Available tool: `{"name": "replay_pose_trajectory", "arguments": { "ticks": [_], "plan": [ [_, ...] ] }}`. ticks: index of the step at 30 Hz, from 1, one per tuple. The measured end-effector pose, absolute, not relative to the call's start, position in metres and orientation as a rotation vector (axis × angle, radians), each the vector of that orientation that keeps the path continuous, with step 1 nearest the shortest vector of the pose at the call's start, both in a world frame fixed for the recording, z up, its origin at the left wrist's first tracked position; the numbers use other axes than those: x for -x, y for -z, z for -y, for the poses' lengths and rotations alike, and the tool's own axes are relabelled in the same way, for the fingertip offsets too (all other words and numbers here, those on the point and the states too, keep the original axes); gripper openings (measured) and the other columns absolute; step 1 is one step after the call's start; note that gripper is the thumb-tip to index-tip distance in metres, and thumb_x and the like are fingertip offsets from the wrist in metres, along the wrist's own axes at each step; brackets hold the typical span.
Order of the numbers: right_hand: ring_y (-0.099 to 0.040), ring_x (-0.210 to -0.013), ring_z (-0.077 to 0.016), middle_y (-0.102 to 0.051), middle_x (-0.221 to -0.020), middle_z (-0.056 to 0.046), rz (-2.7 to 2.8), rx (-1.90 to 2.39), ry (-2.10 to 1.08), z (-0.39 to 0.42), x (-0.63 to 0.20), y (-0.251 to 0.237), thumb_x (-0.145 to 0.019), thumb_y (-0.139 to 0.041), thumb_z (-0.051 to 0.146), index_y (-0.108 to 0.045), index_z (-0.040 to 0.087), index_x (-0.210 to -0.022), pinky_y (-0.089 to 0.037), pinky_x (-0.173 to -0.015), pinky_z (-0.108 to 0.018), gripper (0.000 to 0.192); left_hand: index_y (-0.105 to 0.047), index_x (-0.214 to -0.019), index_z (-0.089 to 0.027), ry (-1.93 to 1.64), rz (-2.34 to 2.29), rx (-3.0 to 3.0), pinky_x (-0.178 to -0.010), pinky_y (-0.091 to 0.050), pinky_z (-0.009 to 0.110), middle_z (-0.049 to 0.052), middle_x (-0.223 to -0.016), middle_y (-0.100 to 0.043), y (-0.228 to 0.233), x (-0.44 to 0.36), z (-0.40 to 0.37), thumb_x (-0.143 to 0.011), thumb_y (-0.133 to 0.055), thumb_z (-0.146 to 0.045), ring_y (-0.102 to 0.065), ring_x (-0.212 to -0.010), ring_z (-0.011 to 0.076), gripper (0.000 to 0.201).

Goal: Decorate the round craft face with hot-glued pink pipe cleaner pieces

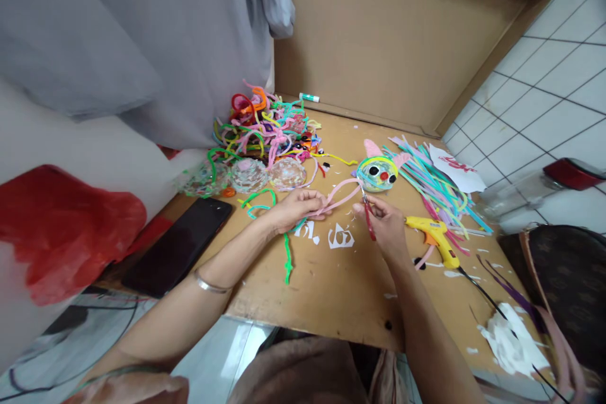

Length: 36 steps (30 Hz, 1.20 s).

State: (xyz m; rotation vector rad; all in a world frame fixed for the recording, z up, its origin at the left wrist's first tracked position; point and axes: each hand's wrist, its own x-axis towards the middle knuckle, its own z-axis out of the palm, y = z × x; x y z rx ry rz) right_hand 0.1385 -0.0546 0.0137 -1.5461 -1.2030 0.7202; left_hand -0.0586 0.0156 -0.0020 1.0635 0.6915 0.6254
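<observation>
Left hand (296, 208) pinches a pink pipe cleaner (338, 196); right hand (386, 221) grips red-handled scissors (368, 214).

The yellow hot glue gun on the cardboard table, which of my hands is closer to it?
Right. Your right hand, gripping red-handled scissors, sits just left of the yellow hot glue gun. Your left hand, holding a pink pipe cleaner, is farther left.

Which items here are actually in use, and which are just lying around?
In use:
left hand holding the pink pipe cleaner
right hand holding red-handled cutters
round face craft

Lying about:
glue gun
phone
tangled pipe cleaner heap
straight pipe cleaner bundle
glue stick
</observation>
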Motion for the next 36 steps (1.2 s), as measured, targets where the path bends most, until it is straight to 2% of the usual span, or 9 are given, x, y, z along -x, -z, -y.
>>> {"name": "replay_pose_trajectory", "arguments": {
  "ticks": [3,8,13,17,21,23,27,32,36],
  "plan": [
    [-0.043,-0.054,-0.0105,-0.053,-0.060,0.001,1.211,1.546,-0.733,0.055,-0.139,-0.014,-0.061,-0.074,0.062,-0.071,0.012,-0.088,-0.036,-0.051,-0.024,0.057,-0.067,-0.084,-0.009,-0.543,-0.644,-1.056,-0.071,-0.054,0.024,0.013,-0.093,-0.074,0.001,0.060,-0.015,-0.069,-0.080,-0.034,-0.069,-0.075,0.0130,0.032],
    [-0.049,-0.056,-0.0125,-0.058,-0.062,0.000,1.250,1.557,-0.679,0.053,-0.146,-0.011,-0.063,-0.073,0.061,-0.072,0.012,-0.089,-0.039,-0.054,-0.025,0.056,-0.066,-0.075,-0.010,-0.546,-0.622,-1.117,-0.055,-0.049,0.018,0.007,-0.077,-0.072,-0.002,0.067,-0.021,-0.069,-0.081,-0.034,-0.060,-0.056,0.0063,0.030],
    [-0.059,-0.066,-0.0182,-0.069,-0.073,-0.005,1.321,1.655,-0.476,0.053,-0.152,-0.004,-0.068,-0.070,0.058,-0.075,0.014,-0.097,-0.044,-0.061,-0.027,0.053,-0.065,-0.076,-0.010,-0.554,-0.626,-1.141,-0.056,-0.051,0.020,0.007,-0.076,-0.072,-0.002,0.073,-0.027,-0.065,-0.083,-0.036,-0.064,-0.059,0.0098,0.034],
    [-0.062,-0.069,-0.0200,-0.073,-0.078,-0.007,1.371,1.709,-0.374,0.054,-0.153,-0.002,-0.072,-0.067,0.057,-0.075,0.016,-0.099,-0.045,-0.064,-0.028,0.050,-0.062,-0.078,-0.011,-0.528,-0.631,-1.143,-0.056,-0.052,0.021,0.007,-0.074,-0.072,-0.001,0.073,-0.027,-0.065,-0.083,-0.041,-0.066,-0.059,0.0112,0.039],
    [-0.063,-0.070,-0.0203,-0.073,-0.078,-0.005,1.391,1.741,-0.260,0.055,-0.153,-0.003,-0.075,-0.064,0.058,-0.075,0.018,-0.101,-0.046,-0.066,-0.030,0.049,-0.059,-0.076,-0.012,-0.546,-0.657,-1.212,-0.045,-0.042,0.016,0.001,-0.063,-0.068,-0.002,0.073,-0.026,-0.066,-0.082,-0.042,-0.058,-0.046,0.0061,0.039],
    [-0.063,-0.071,-0.0213,-0.074,-0.079,-0.006,1.389,1.779,-0.189,0.056,-0.152,-0.004,-0.075,-0.063,0.059,-0.075,0.019,-0.102,-0.046,-0.068,-0.031,0.050,-0.062,-0.081,-0.012,-0.554,-0.682,-1.244,-0.041,-0.037,0.015,-0.001,-0.059,-0.066,-0.002,0.074,-0.026,-0.067,-0.081,-0.041,-0.054,-0.042,0.0048,0.037],
    [-0.065,-0.075,-0.0242,-0.075,-0.082,-0.008,1.413,1.893,-0.030,0.057,-0.151,-0.007,-0.075,-0.064,0.059,-0.076,0.021,-0.103,-0.044,-0.070,-0.033,0.049,-0.069,-0.093,-0.012,-0.462,-0.687,-1.298,-0.042,-0.038,0.017,0.002,-0.061,-0.068,-0.004,0.077,-0.027,-0.068,-0.080,-0.039,-0.055,-0.044,0.0068,0.038],
    [-0.065,-0.072,-0.0237,-0.074,-0.076,-0.008,1.433,1.925,0.069,0.059,-0.151,-0.010,-0.077,-0.062,0.058,-0.076,0.021,-0.100,-0.040,-0.065,-0.030,0.045,-0.072,-0.086,-0.012,-0.396,-0.661,-1.399,-0.044,-0.040,0.018,0.003,-0.063,-0.068,-0.009,0.081,-0.025,-0.069,-0.078,-0.043,-0.054,-0.045,0.0072,0.036],
    [-0.065,-0.072,-0.0237,-0.074,-0.076,-0.007,1.459,1.920,0.065,0.061,-0.149,-0.011,-0.080,-0.060,0.057,-0.076,0.022,-0.099,-0.038,-0.063,-0.029,0.042,-0.074,-0.084,-0.013,-0.435,-0.695,-1.542,-0.052,-0.045,0.020,0.005,-0.067,-0.069,-0.013,0.085,-0.026,-0.073,-0.074,-0.042,-0.057,-0.053,0.0091,0.031]
  ]
}}
